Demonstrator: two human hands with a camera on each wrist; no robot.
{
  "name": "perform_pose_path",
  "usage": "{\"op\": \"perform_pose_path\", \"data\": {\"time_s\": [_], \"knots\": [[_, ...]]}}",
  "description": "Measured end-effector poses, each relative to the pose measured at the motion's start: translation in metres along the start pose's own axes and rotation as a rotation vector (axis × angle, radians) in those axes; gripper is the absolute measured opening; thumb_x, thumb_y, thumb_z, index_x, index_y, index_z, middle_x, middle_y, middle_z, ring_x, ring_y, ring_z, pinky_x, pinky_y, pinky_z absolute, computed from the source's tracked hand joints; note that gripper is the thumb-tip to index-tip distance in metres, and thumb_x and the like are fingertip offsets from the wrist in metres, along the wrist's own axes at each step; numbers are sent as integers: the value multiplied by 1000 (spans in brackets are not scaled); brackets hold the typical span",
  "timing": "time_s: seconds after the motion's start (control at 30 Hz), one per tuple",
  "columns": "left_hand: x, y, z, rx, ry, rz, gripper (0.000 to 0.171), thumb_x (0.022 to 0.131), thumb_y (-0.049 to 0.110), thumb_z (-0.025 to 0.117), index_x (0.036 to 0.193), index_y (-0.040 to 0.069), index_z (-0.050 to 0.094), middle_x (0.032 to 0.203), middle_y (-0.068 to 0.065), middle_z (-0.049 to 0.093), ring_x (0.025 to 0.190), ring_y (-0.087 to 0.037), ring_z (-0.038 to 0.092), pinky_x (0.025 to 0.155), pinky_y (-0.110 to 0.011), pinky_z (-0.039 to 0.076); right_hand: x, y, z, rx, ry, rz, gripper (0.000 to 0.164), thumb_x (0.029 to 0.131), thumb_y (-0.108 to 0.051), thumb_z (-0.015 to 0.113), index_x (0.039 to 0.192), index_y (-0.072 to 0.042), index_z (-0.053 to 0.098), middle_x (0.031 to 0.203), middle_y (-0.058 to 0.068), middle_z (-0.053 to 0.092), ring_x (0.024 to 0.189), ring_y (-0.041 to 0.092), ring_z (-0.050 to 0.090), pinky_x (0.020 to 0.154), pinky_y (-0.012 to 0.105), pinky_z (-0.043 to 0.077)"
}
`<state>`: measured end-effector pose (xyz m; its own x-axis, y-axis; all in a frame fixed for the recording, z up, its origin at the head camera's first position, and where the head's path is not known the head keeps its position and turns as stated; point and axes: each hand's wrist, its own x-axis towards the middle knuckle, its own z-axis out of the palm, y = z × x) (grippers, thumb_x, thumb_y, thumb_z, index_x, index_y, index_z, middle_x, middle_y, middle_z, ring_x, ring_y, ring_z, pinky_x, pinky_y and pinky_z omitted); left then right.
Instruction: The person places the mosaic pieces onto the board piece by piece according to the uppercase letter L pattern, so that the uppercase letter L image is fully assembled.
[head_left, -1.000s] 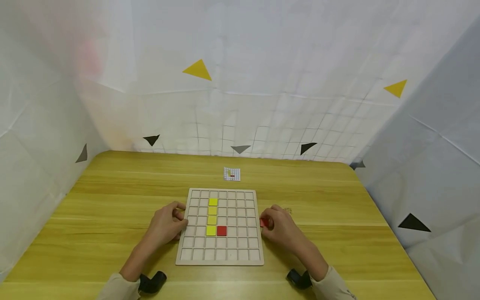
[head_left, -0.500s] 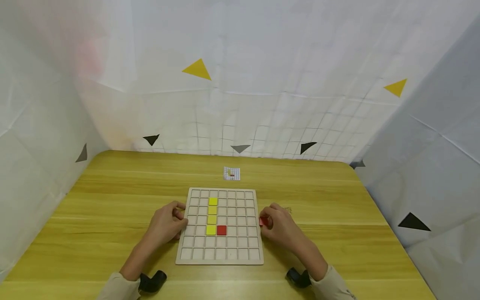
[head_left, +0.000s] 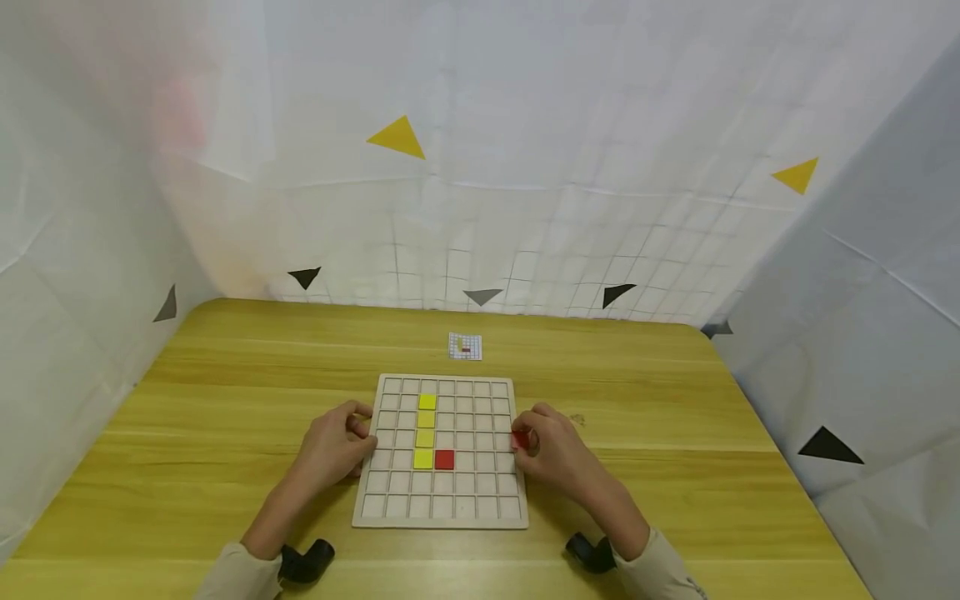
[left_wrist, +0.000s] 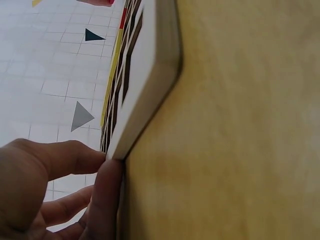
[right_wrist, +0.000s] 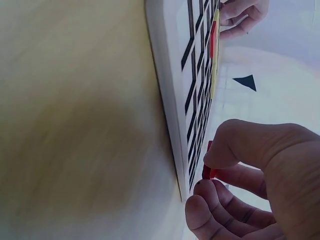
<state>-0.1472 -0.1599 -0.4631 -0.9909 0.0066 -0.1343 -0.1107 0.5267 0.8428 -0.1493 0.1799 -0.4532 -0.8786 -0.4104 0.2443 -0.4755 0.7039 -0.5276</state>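
Observation:
My right hand pinches a red square tile between thumb and fingers, over the right rim of a pale wooden grid board. In the right wrist view the held tile is mostly covered by the fingertips. On the opposite side, my left hand holds the board's left edge. The left wrist view has its thumb on the rim and a finger against the side of the board. Several yellow tiles form a column in the grid. Beside the lowest one sits another red tile.
A small printed card with a grid pattern lies behind the board. The wooden table is bordered by white sheets at the back and both sides. A black device sits at each wrist.
My right hand has shifted slightly left, bringing the red tile from beside the board to over its right rim. The left hand and the tiles in the grid stay put.

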Motion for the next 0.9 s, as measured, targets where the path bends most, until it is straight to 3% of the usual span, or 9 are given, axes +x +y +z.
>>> {"op": "perform_pose_path", "data": {"time_s": [0.53,0.9], "knots": [[0,1,-2,3,4,4,39,84,3,72,122,0,60,88,-8,59,54,-17,58,45,-32,52,8,-17,11,9,-34,-58,24,72,1,76,92,-9,69,86,-3,53,73,12,50,61,23,47],[0,-1,0,-11,-2,-1,39,86,5,71,123,0,60,90,-8,59,63,-16,61,47,-32,53,11,-27,16,66,-71,-75,23,74,0,76,95,-8,70,87,-2,56,73,16,54,60,22,49]]}}
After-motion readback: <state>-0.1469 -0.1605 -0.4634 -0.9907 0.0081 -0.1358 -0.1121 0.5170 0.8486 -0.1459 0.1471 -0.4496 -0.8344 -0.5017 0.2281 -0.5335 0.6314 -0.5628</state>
